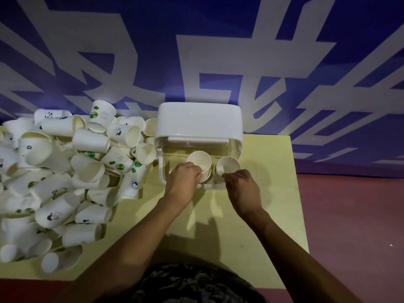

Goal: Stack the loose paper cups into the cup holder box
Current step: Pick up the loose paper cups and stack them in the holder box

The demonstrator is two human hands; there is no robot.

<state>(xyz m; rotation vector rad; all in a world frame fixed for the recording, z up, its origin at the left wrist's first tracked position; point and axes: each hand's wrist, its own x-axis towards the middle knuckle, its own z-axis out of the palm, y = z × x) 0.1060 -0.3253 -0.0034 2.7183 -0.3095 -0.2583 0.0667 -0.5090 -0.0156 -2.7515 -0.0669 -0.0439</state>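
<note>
A heap of loose paper cups (65, 171) covers the left part of the yellow desk (269, 193), most lying on their sides, some plain white, some printed with green leaf marks or small black figures, a few spilling toward the near edge; just right of the heap, near the back edge of the desk, stands the cup holder box (199, 127), a clear container under a white lid, its open front facing the person; at that opening the left hand (183, 178) grips the left cup (200, 162), fingers curled round its side, the cup's mouth tilted up and toward the camera, with what looks like the rim of another cup just below it, though whether the two are nested cannot be told; just beside it the right hand (242, 186) pinches the near rim of the right cup (227, 167) between thumb and fingertips, this cup too standing at the front of the box with its mouth open to view; both forearms reach in from the bottom of the frame over the bare middle of the desk, above a dark patterned garment (196, 283); behind the desk hangs a blue backdrop (218, 51) with large pale lettering; to the right lies a reddish floor (349, 215).
</note>
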